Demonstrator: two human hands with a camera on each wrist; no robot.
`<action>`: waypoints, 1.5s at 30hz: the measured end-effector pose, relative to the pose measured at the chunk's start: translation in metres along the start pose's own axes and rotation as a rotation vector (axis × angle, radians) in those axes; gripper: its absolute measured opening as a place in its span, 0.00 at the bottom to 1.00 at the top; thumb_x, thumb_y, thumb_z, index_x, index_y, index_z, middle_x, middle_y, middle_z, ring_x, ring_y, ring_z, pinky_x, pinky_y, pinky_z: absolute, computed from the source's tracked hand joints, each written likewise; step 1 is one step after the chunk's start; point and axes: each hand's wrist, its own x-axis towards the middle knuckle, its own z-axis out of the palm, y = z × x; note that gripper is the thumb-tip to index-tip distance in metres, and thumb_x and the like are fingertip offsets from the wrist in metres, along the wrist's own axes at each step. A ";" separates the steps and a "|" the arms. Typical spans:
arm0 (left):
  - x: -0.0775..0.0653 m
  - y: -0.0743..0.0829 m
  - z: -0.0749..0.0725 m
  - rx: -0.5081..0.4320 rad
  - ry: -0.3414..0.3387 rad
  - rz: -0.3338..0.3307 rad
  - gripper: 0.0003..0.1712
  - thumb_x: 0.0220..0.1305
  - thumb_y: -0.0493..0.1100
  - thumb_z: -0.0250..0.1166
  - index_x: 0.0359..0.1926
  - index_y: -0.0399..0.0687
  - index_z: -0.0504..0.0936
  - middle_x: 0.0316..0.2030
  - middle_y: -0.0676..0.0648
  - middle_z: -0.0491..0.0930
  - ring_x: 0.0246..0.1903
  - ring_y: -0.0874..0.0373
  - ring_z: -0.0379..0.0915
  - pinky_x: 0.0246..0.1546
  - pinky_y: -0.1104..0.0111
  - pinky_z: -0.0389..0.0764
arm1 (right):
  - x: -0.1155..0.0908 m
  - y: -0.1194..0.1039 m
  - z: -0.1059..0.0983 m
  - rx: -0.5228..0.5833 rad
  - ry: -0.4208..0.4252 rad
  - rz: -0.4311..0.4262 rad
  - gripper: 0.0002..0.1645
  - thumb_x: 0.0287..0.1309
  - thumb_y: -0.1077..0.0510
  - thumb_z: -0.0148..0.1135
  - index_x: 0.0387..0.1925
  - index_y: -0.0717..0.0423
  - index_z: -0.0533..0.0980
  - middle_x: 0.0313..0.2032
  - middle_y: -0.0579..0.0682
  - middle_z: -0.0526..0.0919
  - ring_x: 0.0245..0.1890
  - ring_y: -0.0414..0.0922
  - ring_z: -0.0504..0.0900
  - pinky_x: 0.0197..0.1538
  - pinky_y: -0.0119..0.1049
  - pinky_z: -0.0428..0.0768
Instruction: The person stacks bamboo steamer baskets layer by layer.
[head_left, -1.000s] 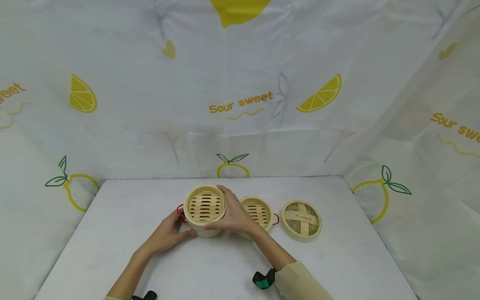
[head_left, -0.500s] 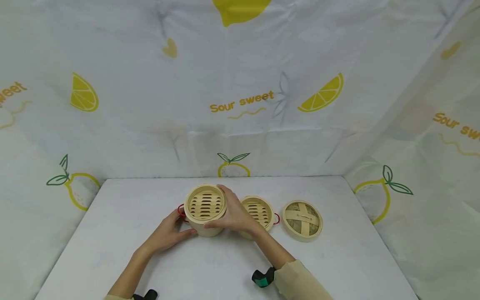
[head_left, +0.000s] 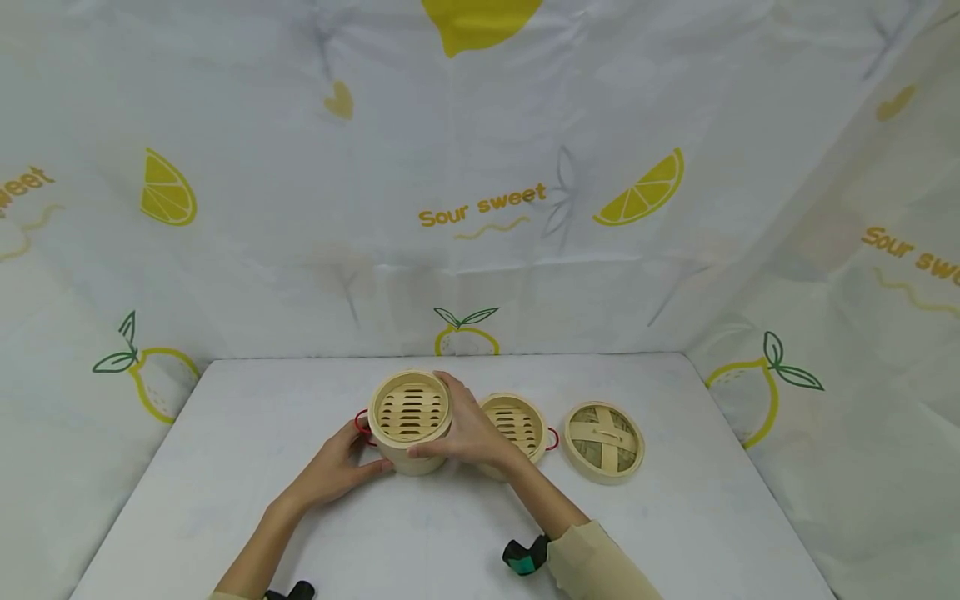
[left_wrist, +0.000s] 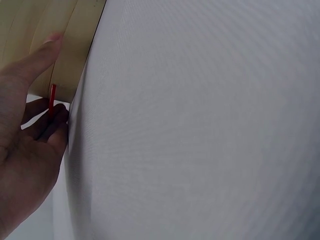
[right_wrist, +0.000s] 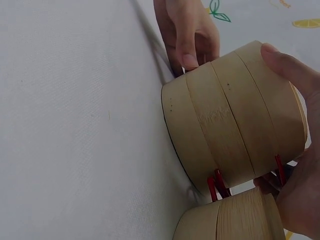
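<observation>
A stack of small bamboo steamer baskets (head_left: 411, 412) with red handles stands left of the table's middle, slatted floor facing up. My right hand (head_left: 472, 433) grips the upper basket, thumb in front and fingers round its far right side. In the right wrist view, that thumb (right_wrist: 290, 70) lies on the upper basket's wall. Low on the left, my left hand (head_left: 336, 473) holds the lower basket (left_wrist: 75, 55), its thumb on the wall and its fingers by the red handle (left_wrist: 52, 100). Fingertips behind the stack are hidden.
Just right of the stack sits another bamboo steamer (head_left: 517, 427), partly behind my right hand and forearm. Farther right lies a round woven lid (head_left: 603, 442) with crossed strips. A lemon-print cloth (head_left: 480, 275) rises behind the white table (head_left: 420, 542).
</observation>
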 end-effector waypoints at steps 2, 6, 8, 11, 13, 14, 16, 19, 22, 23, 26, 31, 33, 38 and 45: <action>0.000 -0.001 0.001 -0.002 0.003 -0.002 0.48 0.62 0.54 0.82 0.77 0.46 0.70 0.65 0.50 0.82 0.70 0.60 0.75 0.75 0.66 0.76 | 0.000 0.000 -0.001 0.000 -0.008 0.001 0.79 0.43 0.41 0.89 0.87 0.50 0.48 0.81 0.57 0.63 0.82 0.54 0.62 0.82 0.63 0.65; 0.000 -0.001 0.003 0.009 0.002 -0.011 0.48 0.62 0.54 0.82 0.77 0.45 0.71 0.65 0.49 0.82 0.70 0.56 0.75 0.75 0.60 0.77 | -0.002 -0.001 -0.004 0.003 -0.024 0.010 0.79 0.44 0.40 0.89 0.87 0.50 0.48 0.81 0.56 0.63 0.83 0.55 0.61 0.82 0.64 0.63; 0.001 -0.001 0.003 0.012 -0.002 -0.013 0.48 0.63 0.54 0.82 0.76 0.43 0.71 0.65 0.48 0.82 0.70 0.52 0.76 0.75 0.56 0.78 | -0.003 0.000 -0.004 -0.004 -0.030 0.014 0.79 0.44 0.40 0.88 0.87 0.49 0.48 0.82 0.55 0.62 0.83 0.55 0.60 0.82 0.64 0.63; 0.001 0.000 0.003 0.016 -0.004 -0.023 0.48 0.62 0.55 0.82 0.76 0.43 0.71 0.65 0.48 0.82 0.70 0.51 0.76 0.75 0.53 0.77 | -0.003 0.002 -0.005 0.002 -0.038 0.015 0.79 0.45 0.39 0.88 0.87 0.48 0.47 0.82 0.56 0.62 0.84 0.55 0.59 0.82 0.66 0.63; 0.001 0.000 0.002 0.016 0.000 -0.023 0.48 0.62 0.54 0.82 0.76 0.43 0.72 0.65 0.48 0.82 0.70 0.51 0.76 0.75 0.52 0.77 | -0.003 0.002 -0.004 0.006 -0.043 0.014 0.79 0.45 0.38 0.87 0.87 0.47 0.47 0.82 0.56 0.61 0.84 0.56 0.58 0.82 0.66 0.62; 0.001 0.000 0.002 0.014 0.002 -0.025 0.48 0.61 0.54 0.83 0.76 0.43 0.72 0.64 0.48 0.82 0.70 0.52 0.76 0.75 0.53 0.78 | -0.003 0.002 -0.004 0.008 -0.044 0.014 0.79 0.45 0.37 0.87 0.87 0.47 0.46 0.82 0.56 0.61 0.84 0.56 0.58 0.82 0.67 0.62; 0.001 0.000 0.002 0.020 0.007 -0.019 0.47 0.61 0.54 0.83 0.75 0.44 0.73 0.64 0.49 0.82 0.69 0.53 0.76 0.74 0.54 0.78 | -0.003 0.002 -0.004 0.008 -0.044 0.012 0.80 0.45 0.36 0.86 0.88 0.47 0.46 0.82 0.57 0.61 0.84 0.56 0.58 0.82 0.67 0.62; 0.001 -0.001 0.003 0.035 0.012 -0.009 0.46 0.62 0.54 0.82 0.75 0.42 0.73 0.63 0.48 0.83 0.67 0.52 0.77 0.73 0.56 0.80 | -0.003 0.002 -0.004 0.006 -0.045 0.017 0.79 0.45 0.37 0.86 0.88 0.46 0.46 0.83 0.56 0.60 0.84 0.57 0.58 0.82 0.67 0.61; 0.001 -0.001 0.003 0.041 0.016 -0.015 0.47 0.62 0.54 0.82 0.75 0.42 0.73 0.62 0.48 0.83 0.67 0.53 0.78 0.73 0.56 0.80 | -0.003 0.002 -0.004 0.008 -0.041 0.012 0.79 0.45 0.38 0.87 0.88 0.46 0.46 0.83 0.56 0.61 0.84 0.57 0.58 0.82 0.67 0.61; 0.000 -0.001 0.003 0.041 0.016 -0.020 0.47 0.62 0.54 0.83 0.75 0.42 0.73 0.62 0.48 0.83 0.67 0.53 0.78 0.73 0.56 0.80 | -0.003 0.002 -0.003 0.009 -0.040 0.013 0.79 0.45 0.39 0.87 0.88 0.46 0.46 0.83 0.55 0.60 0.85 0.57 0.58 0.82 0.67 0.61; 0.001 -0.001 0.003 0.042 0.016 -0.030 0.48 0.61 0.54 0.83 0.75 0.42 0.72 0.61 0.49 0.83 0.66 0.55 0.78 0.73 0.56 0.80 | -0.003 0.003 -0.002 0.008 -0.031 0.010 0.79 0.45 0.40 0.87 0.88 0.46 0.47 0.83 0.55 0.61 0.85 0.57 0.58 0.82 0.67 0.62; 0.001 -0.002 0.003 0.059 0.021 -0.023 0.49 0.60 0.55 0.83 0.75 0.42 0.72 0.61 0.49 0.83 0.66 0.55 0.78 0.72 0.56 0.80 | -0.003 0.005 -0.001 0.019 -0.026 0.008 0.81 0.43 0.36 0.87 0.88 0.44 0.46 0.83 0.55 0.61 0.85 0.58 0.57 0.82 0.68 0.61; 0.000 -0.002 0.003 0.063 0.023 -0.025 0.49 0.60 0.55 0.83 0.76 0.42 0.72 0.62 0.49 0.83 0.66 0.55 0.78 0.72 0.57 0.80 | -0.003 0.005 -0.002 0.020 -0.036 0.003 0.83 0.41 0.30 0.86 0.89 0.43 0.45 0.84 0.55 0.59 0.86 0.58 0.56 0.83 0.68 0.61; -0.001 -0.003 0.003 0.053 0.023 -0.021 0.48 0.61 0.54 0.83 0.76 0.42 0.72 0.62 0.48 0.83 0.66 0.56 0.78 0.72 0.59 0.80 | -0.009 0.008 -0.009 0.079 -0.068 0.003 0.85 0.42 0.21 0.82 0.89 0.40 0.42 0.87 0.51 0.53 0.87 0.54 0.54 0.84 0.66 0.62; -0.001 0.001 0.002 0.013 0.009 0.005 0.46 0.62 0.53 0.82 0.75 0.41 0.73 0.60 0.48 0.83 0.64 0.60 0.77 0.72 0.59 0.80 | -0.020 0.010 -0.022 0.058 -0.060 -0.001 0.83 0.43 0.23 0.82 0.89 0.40 0.43 0.87 0.51 0.50 0.88 0.56 0.50 0.85 0.67 0.59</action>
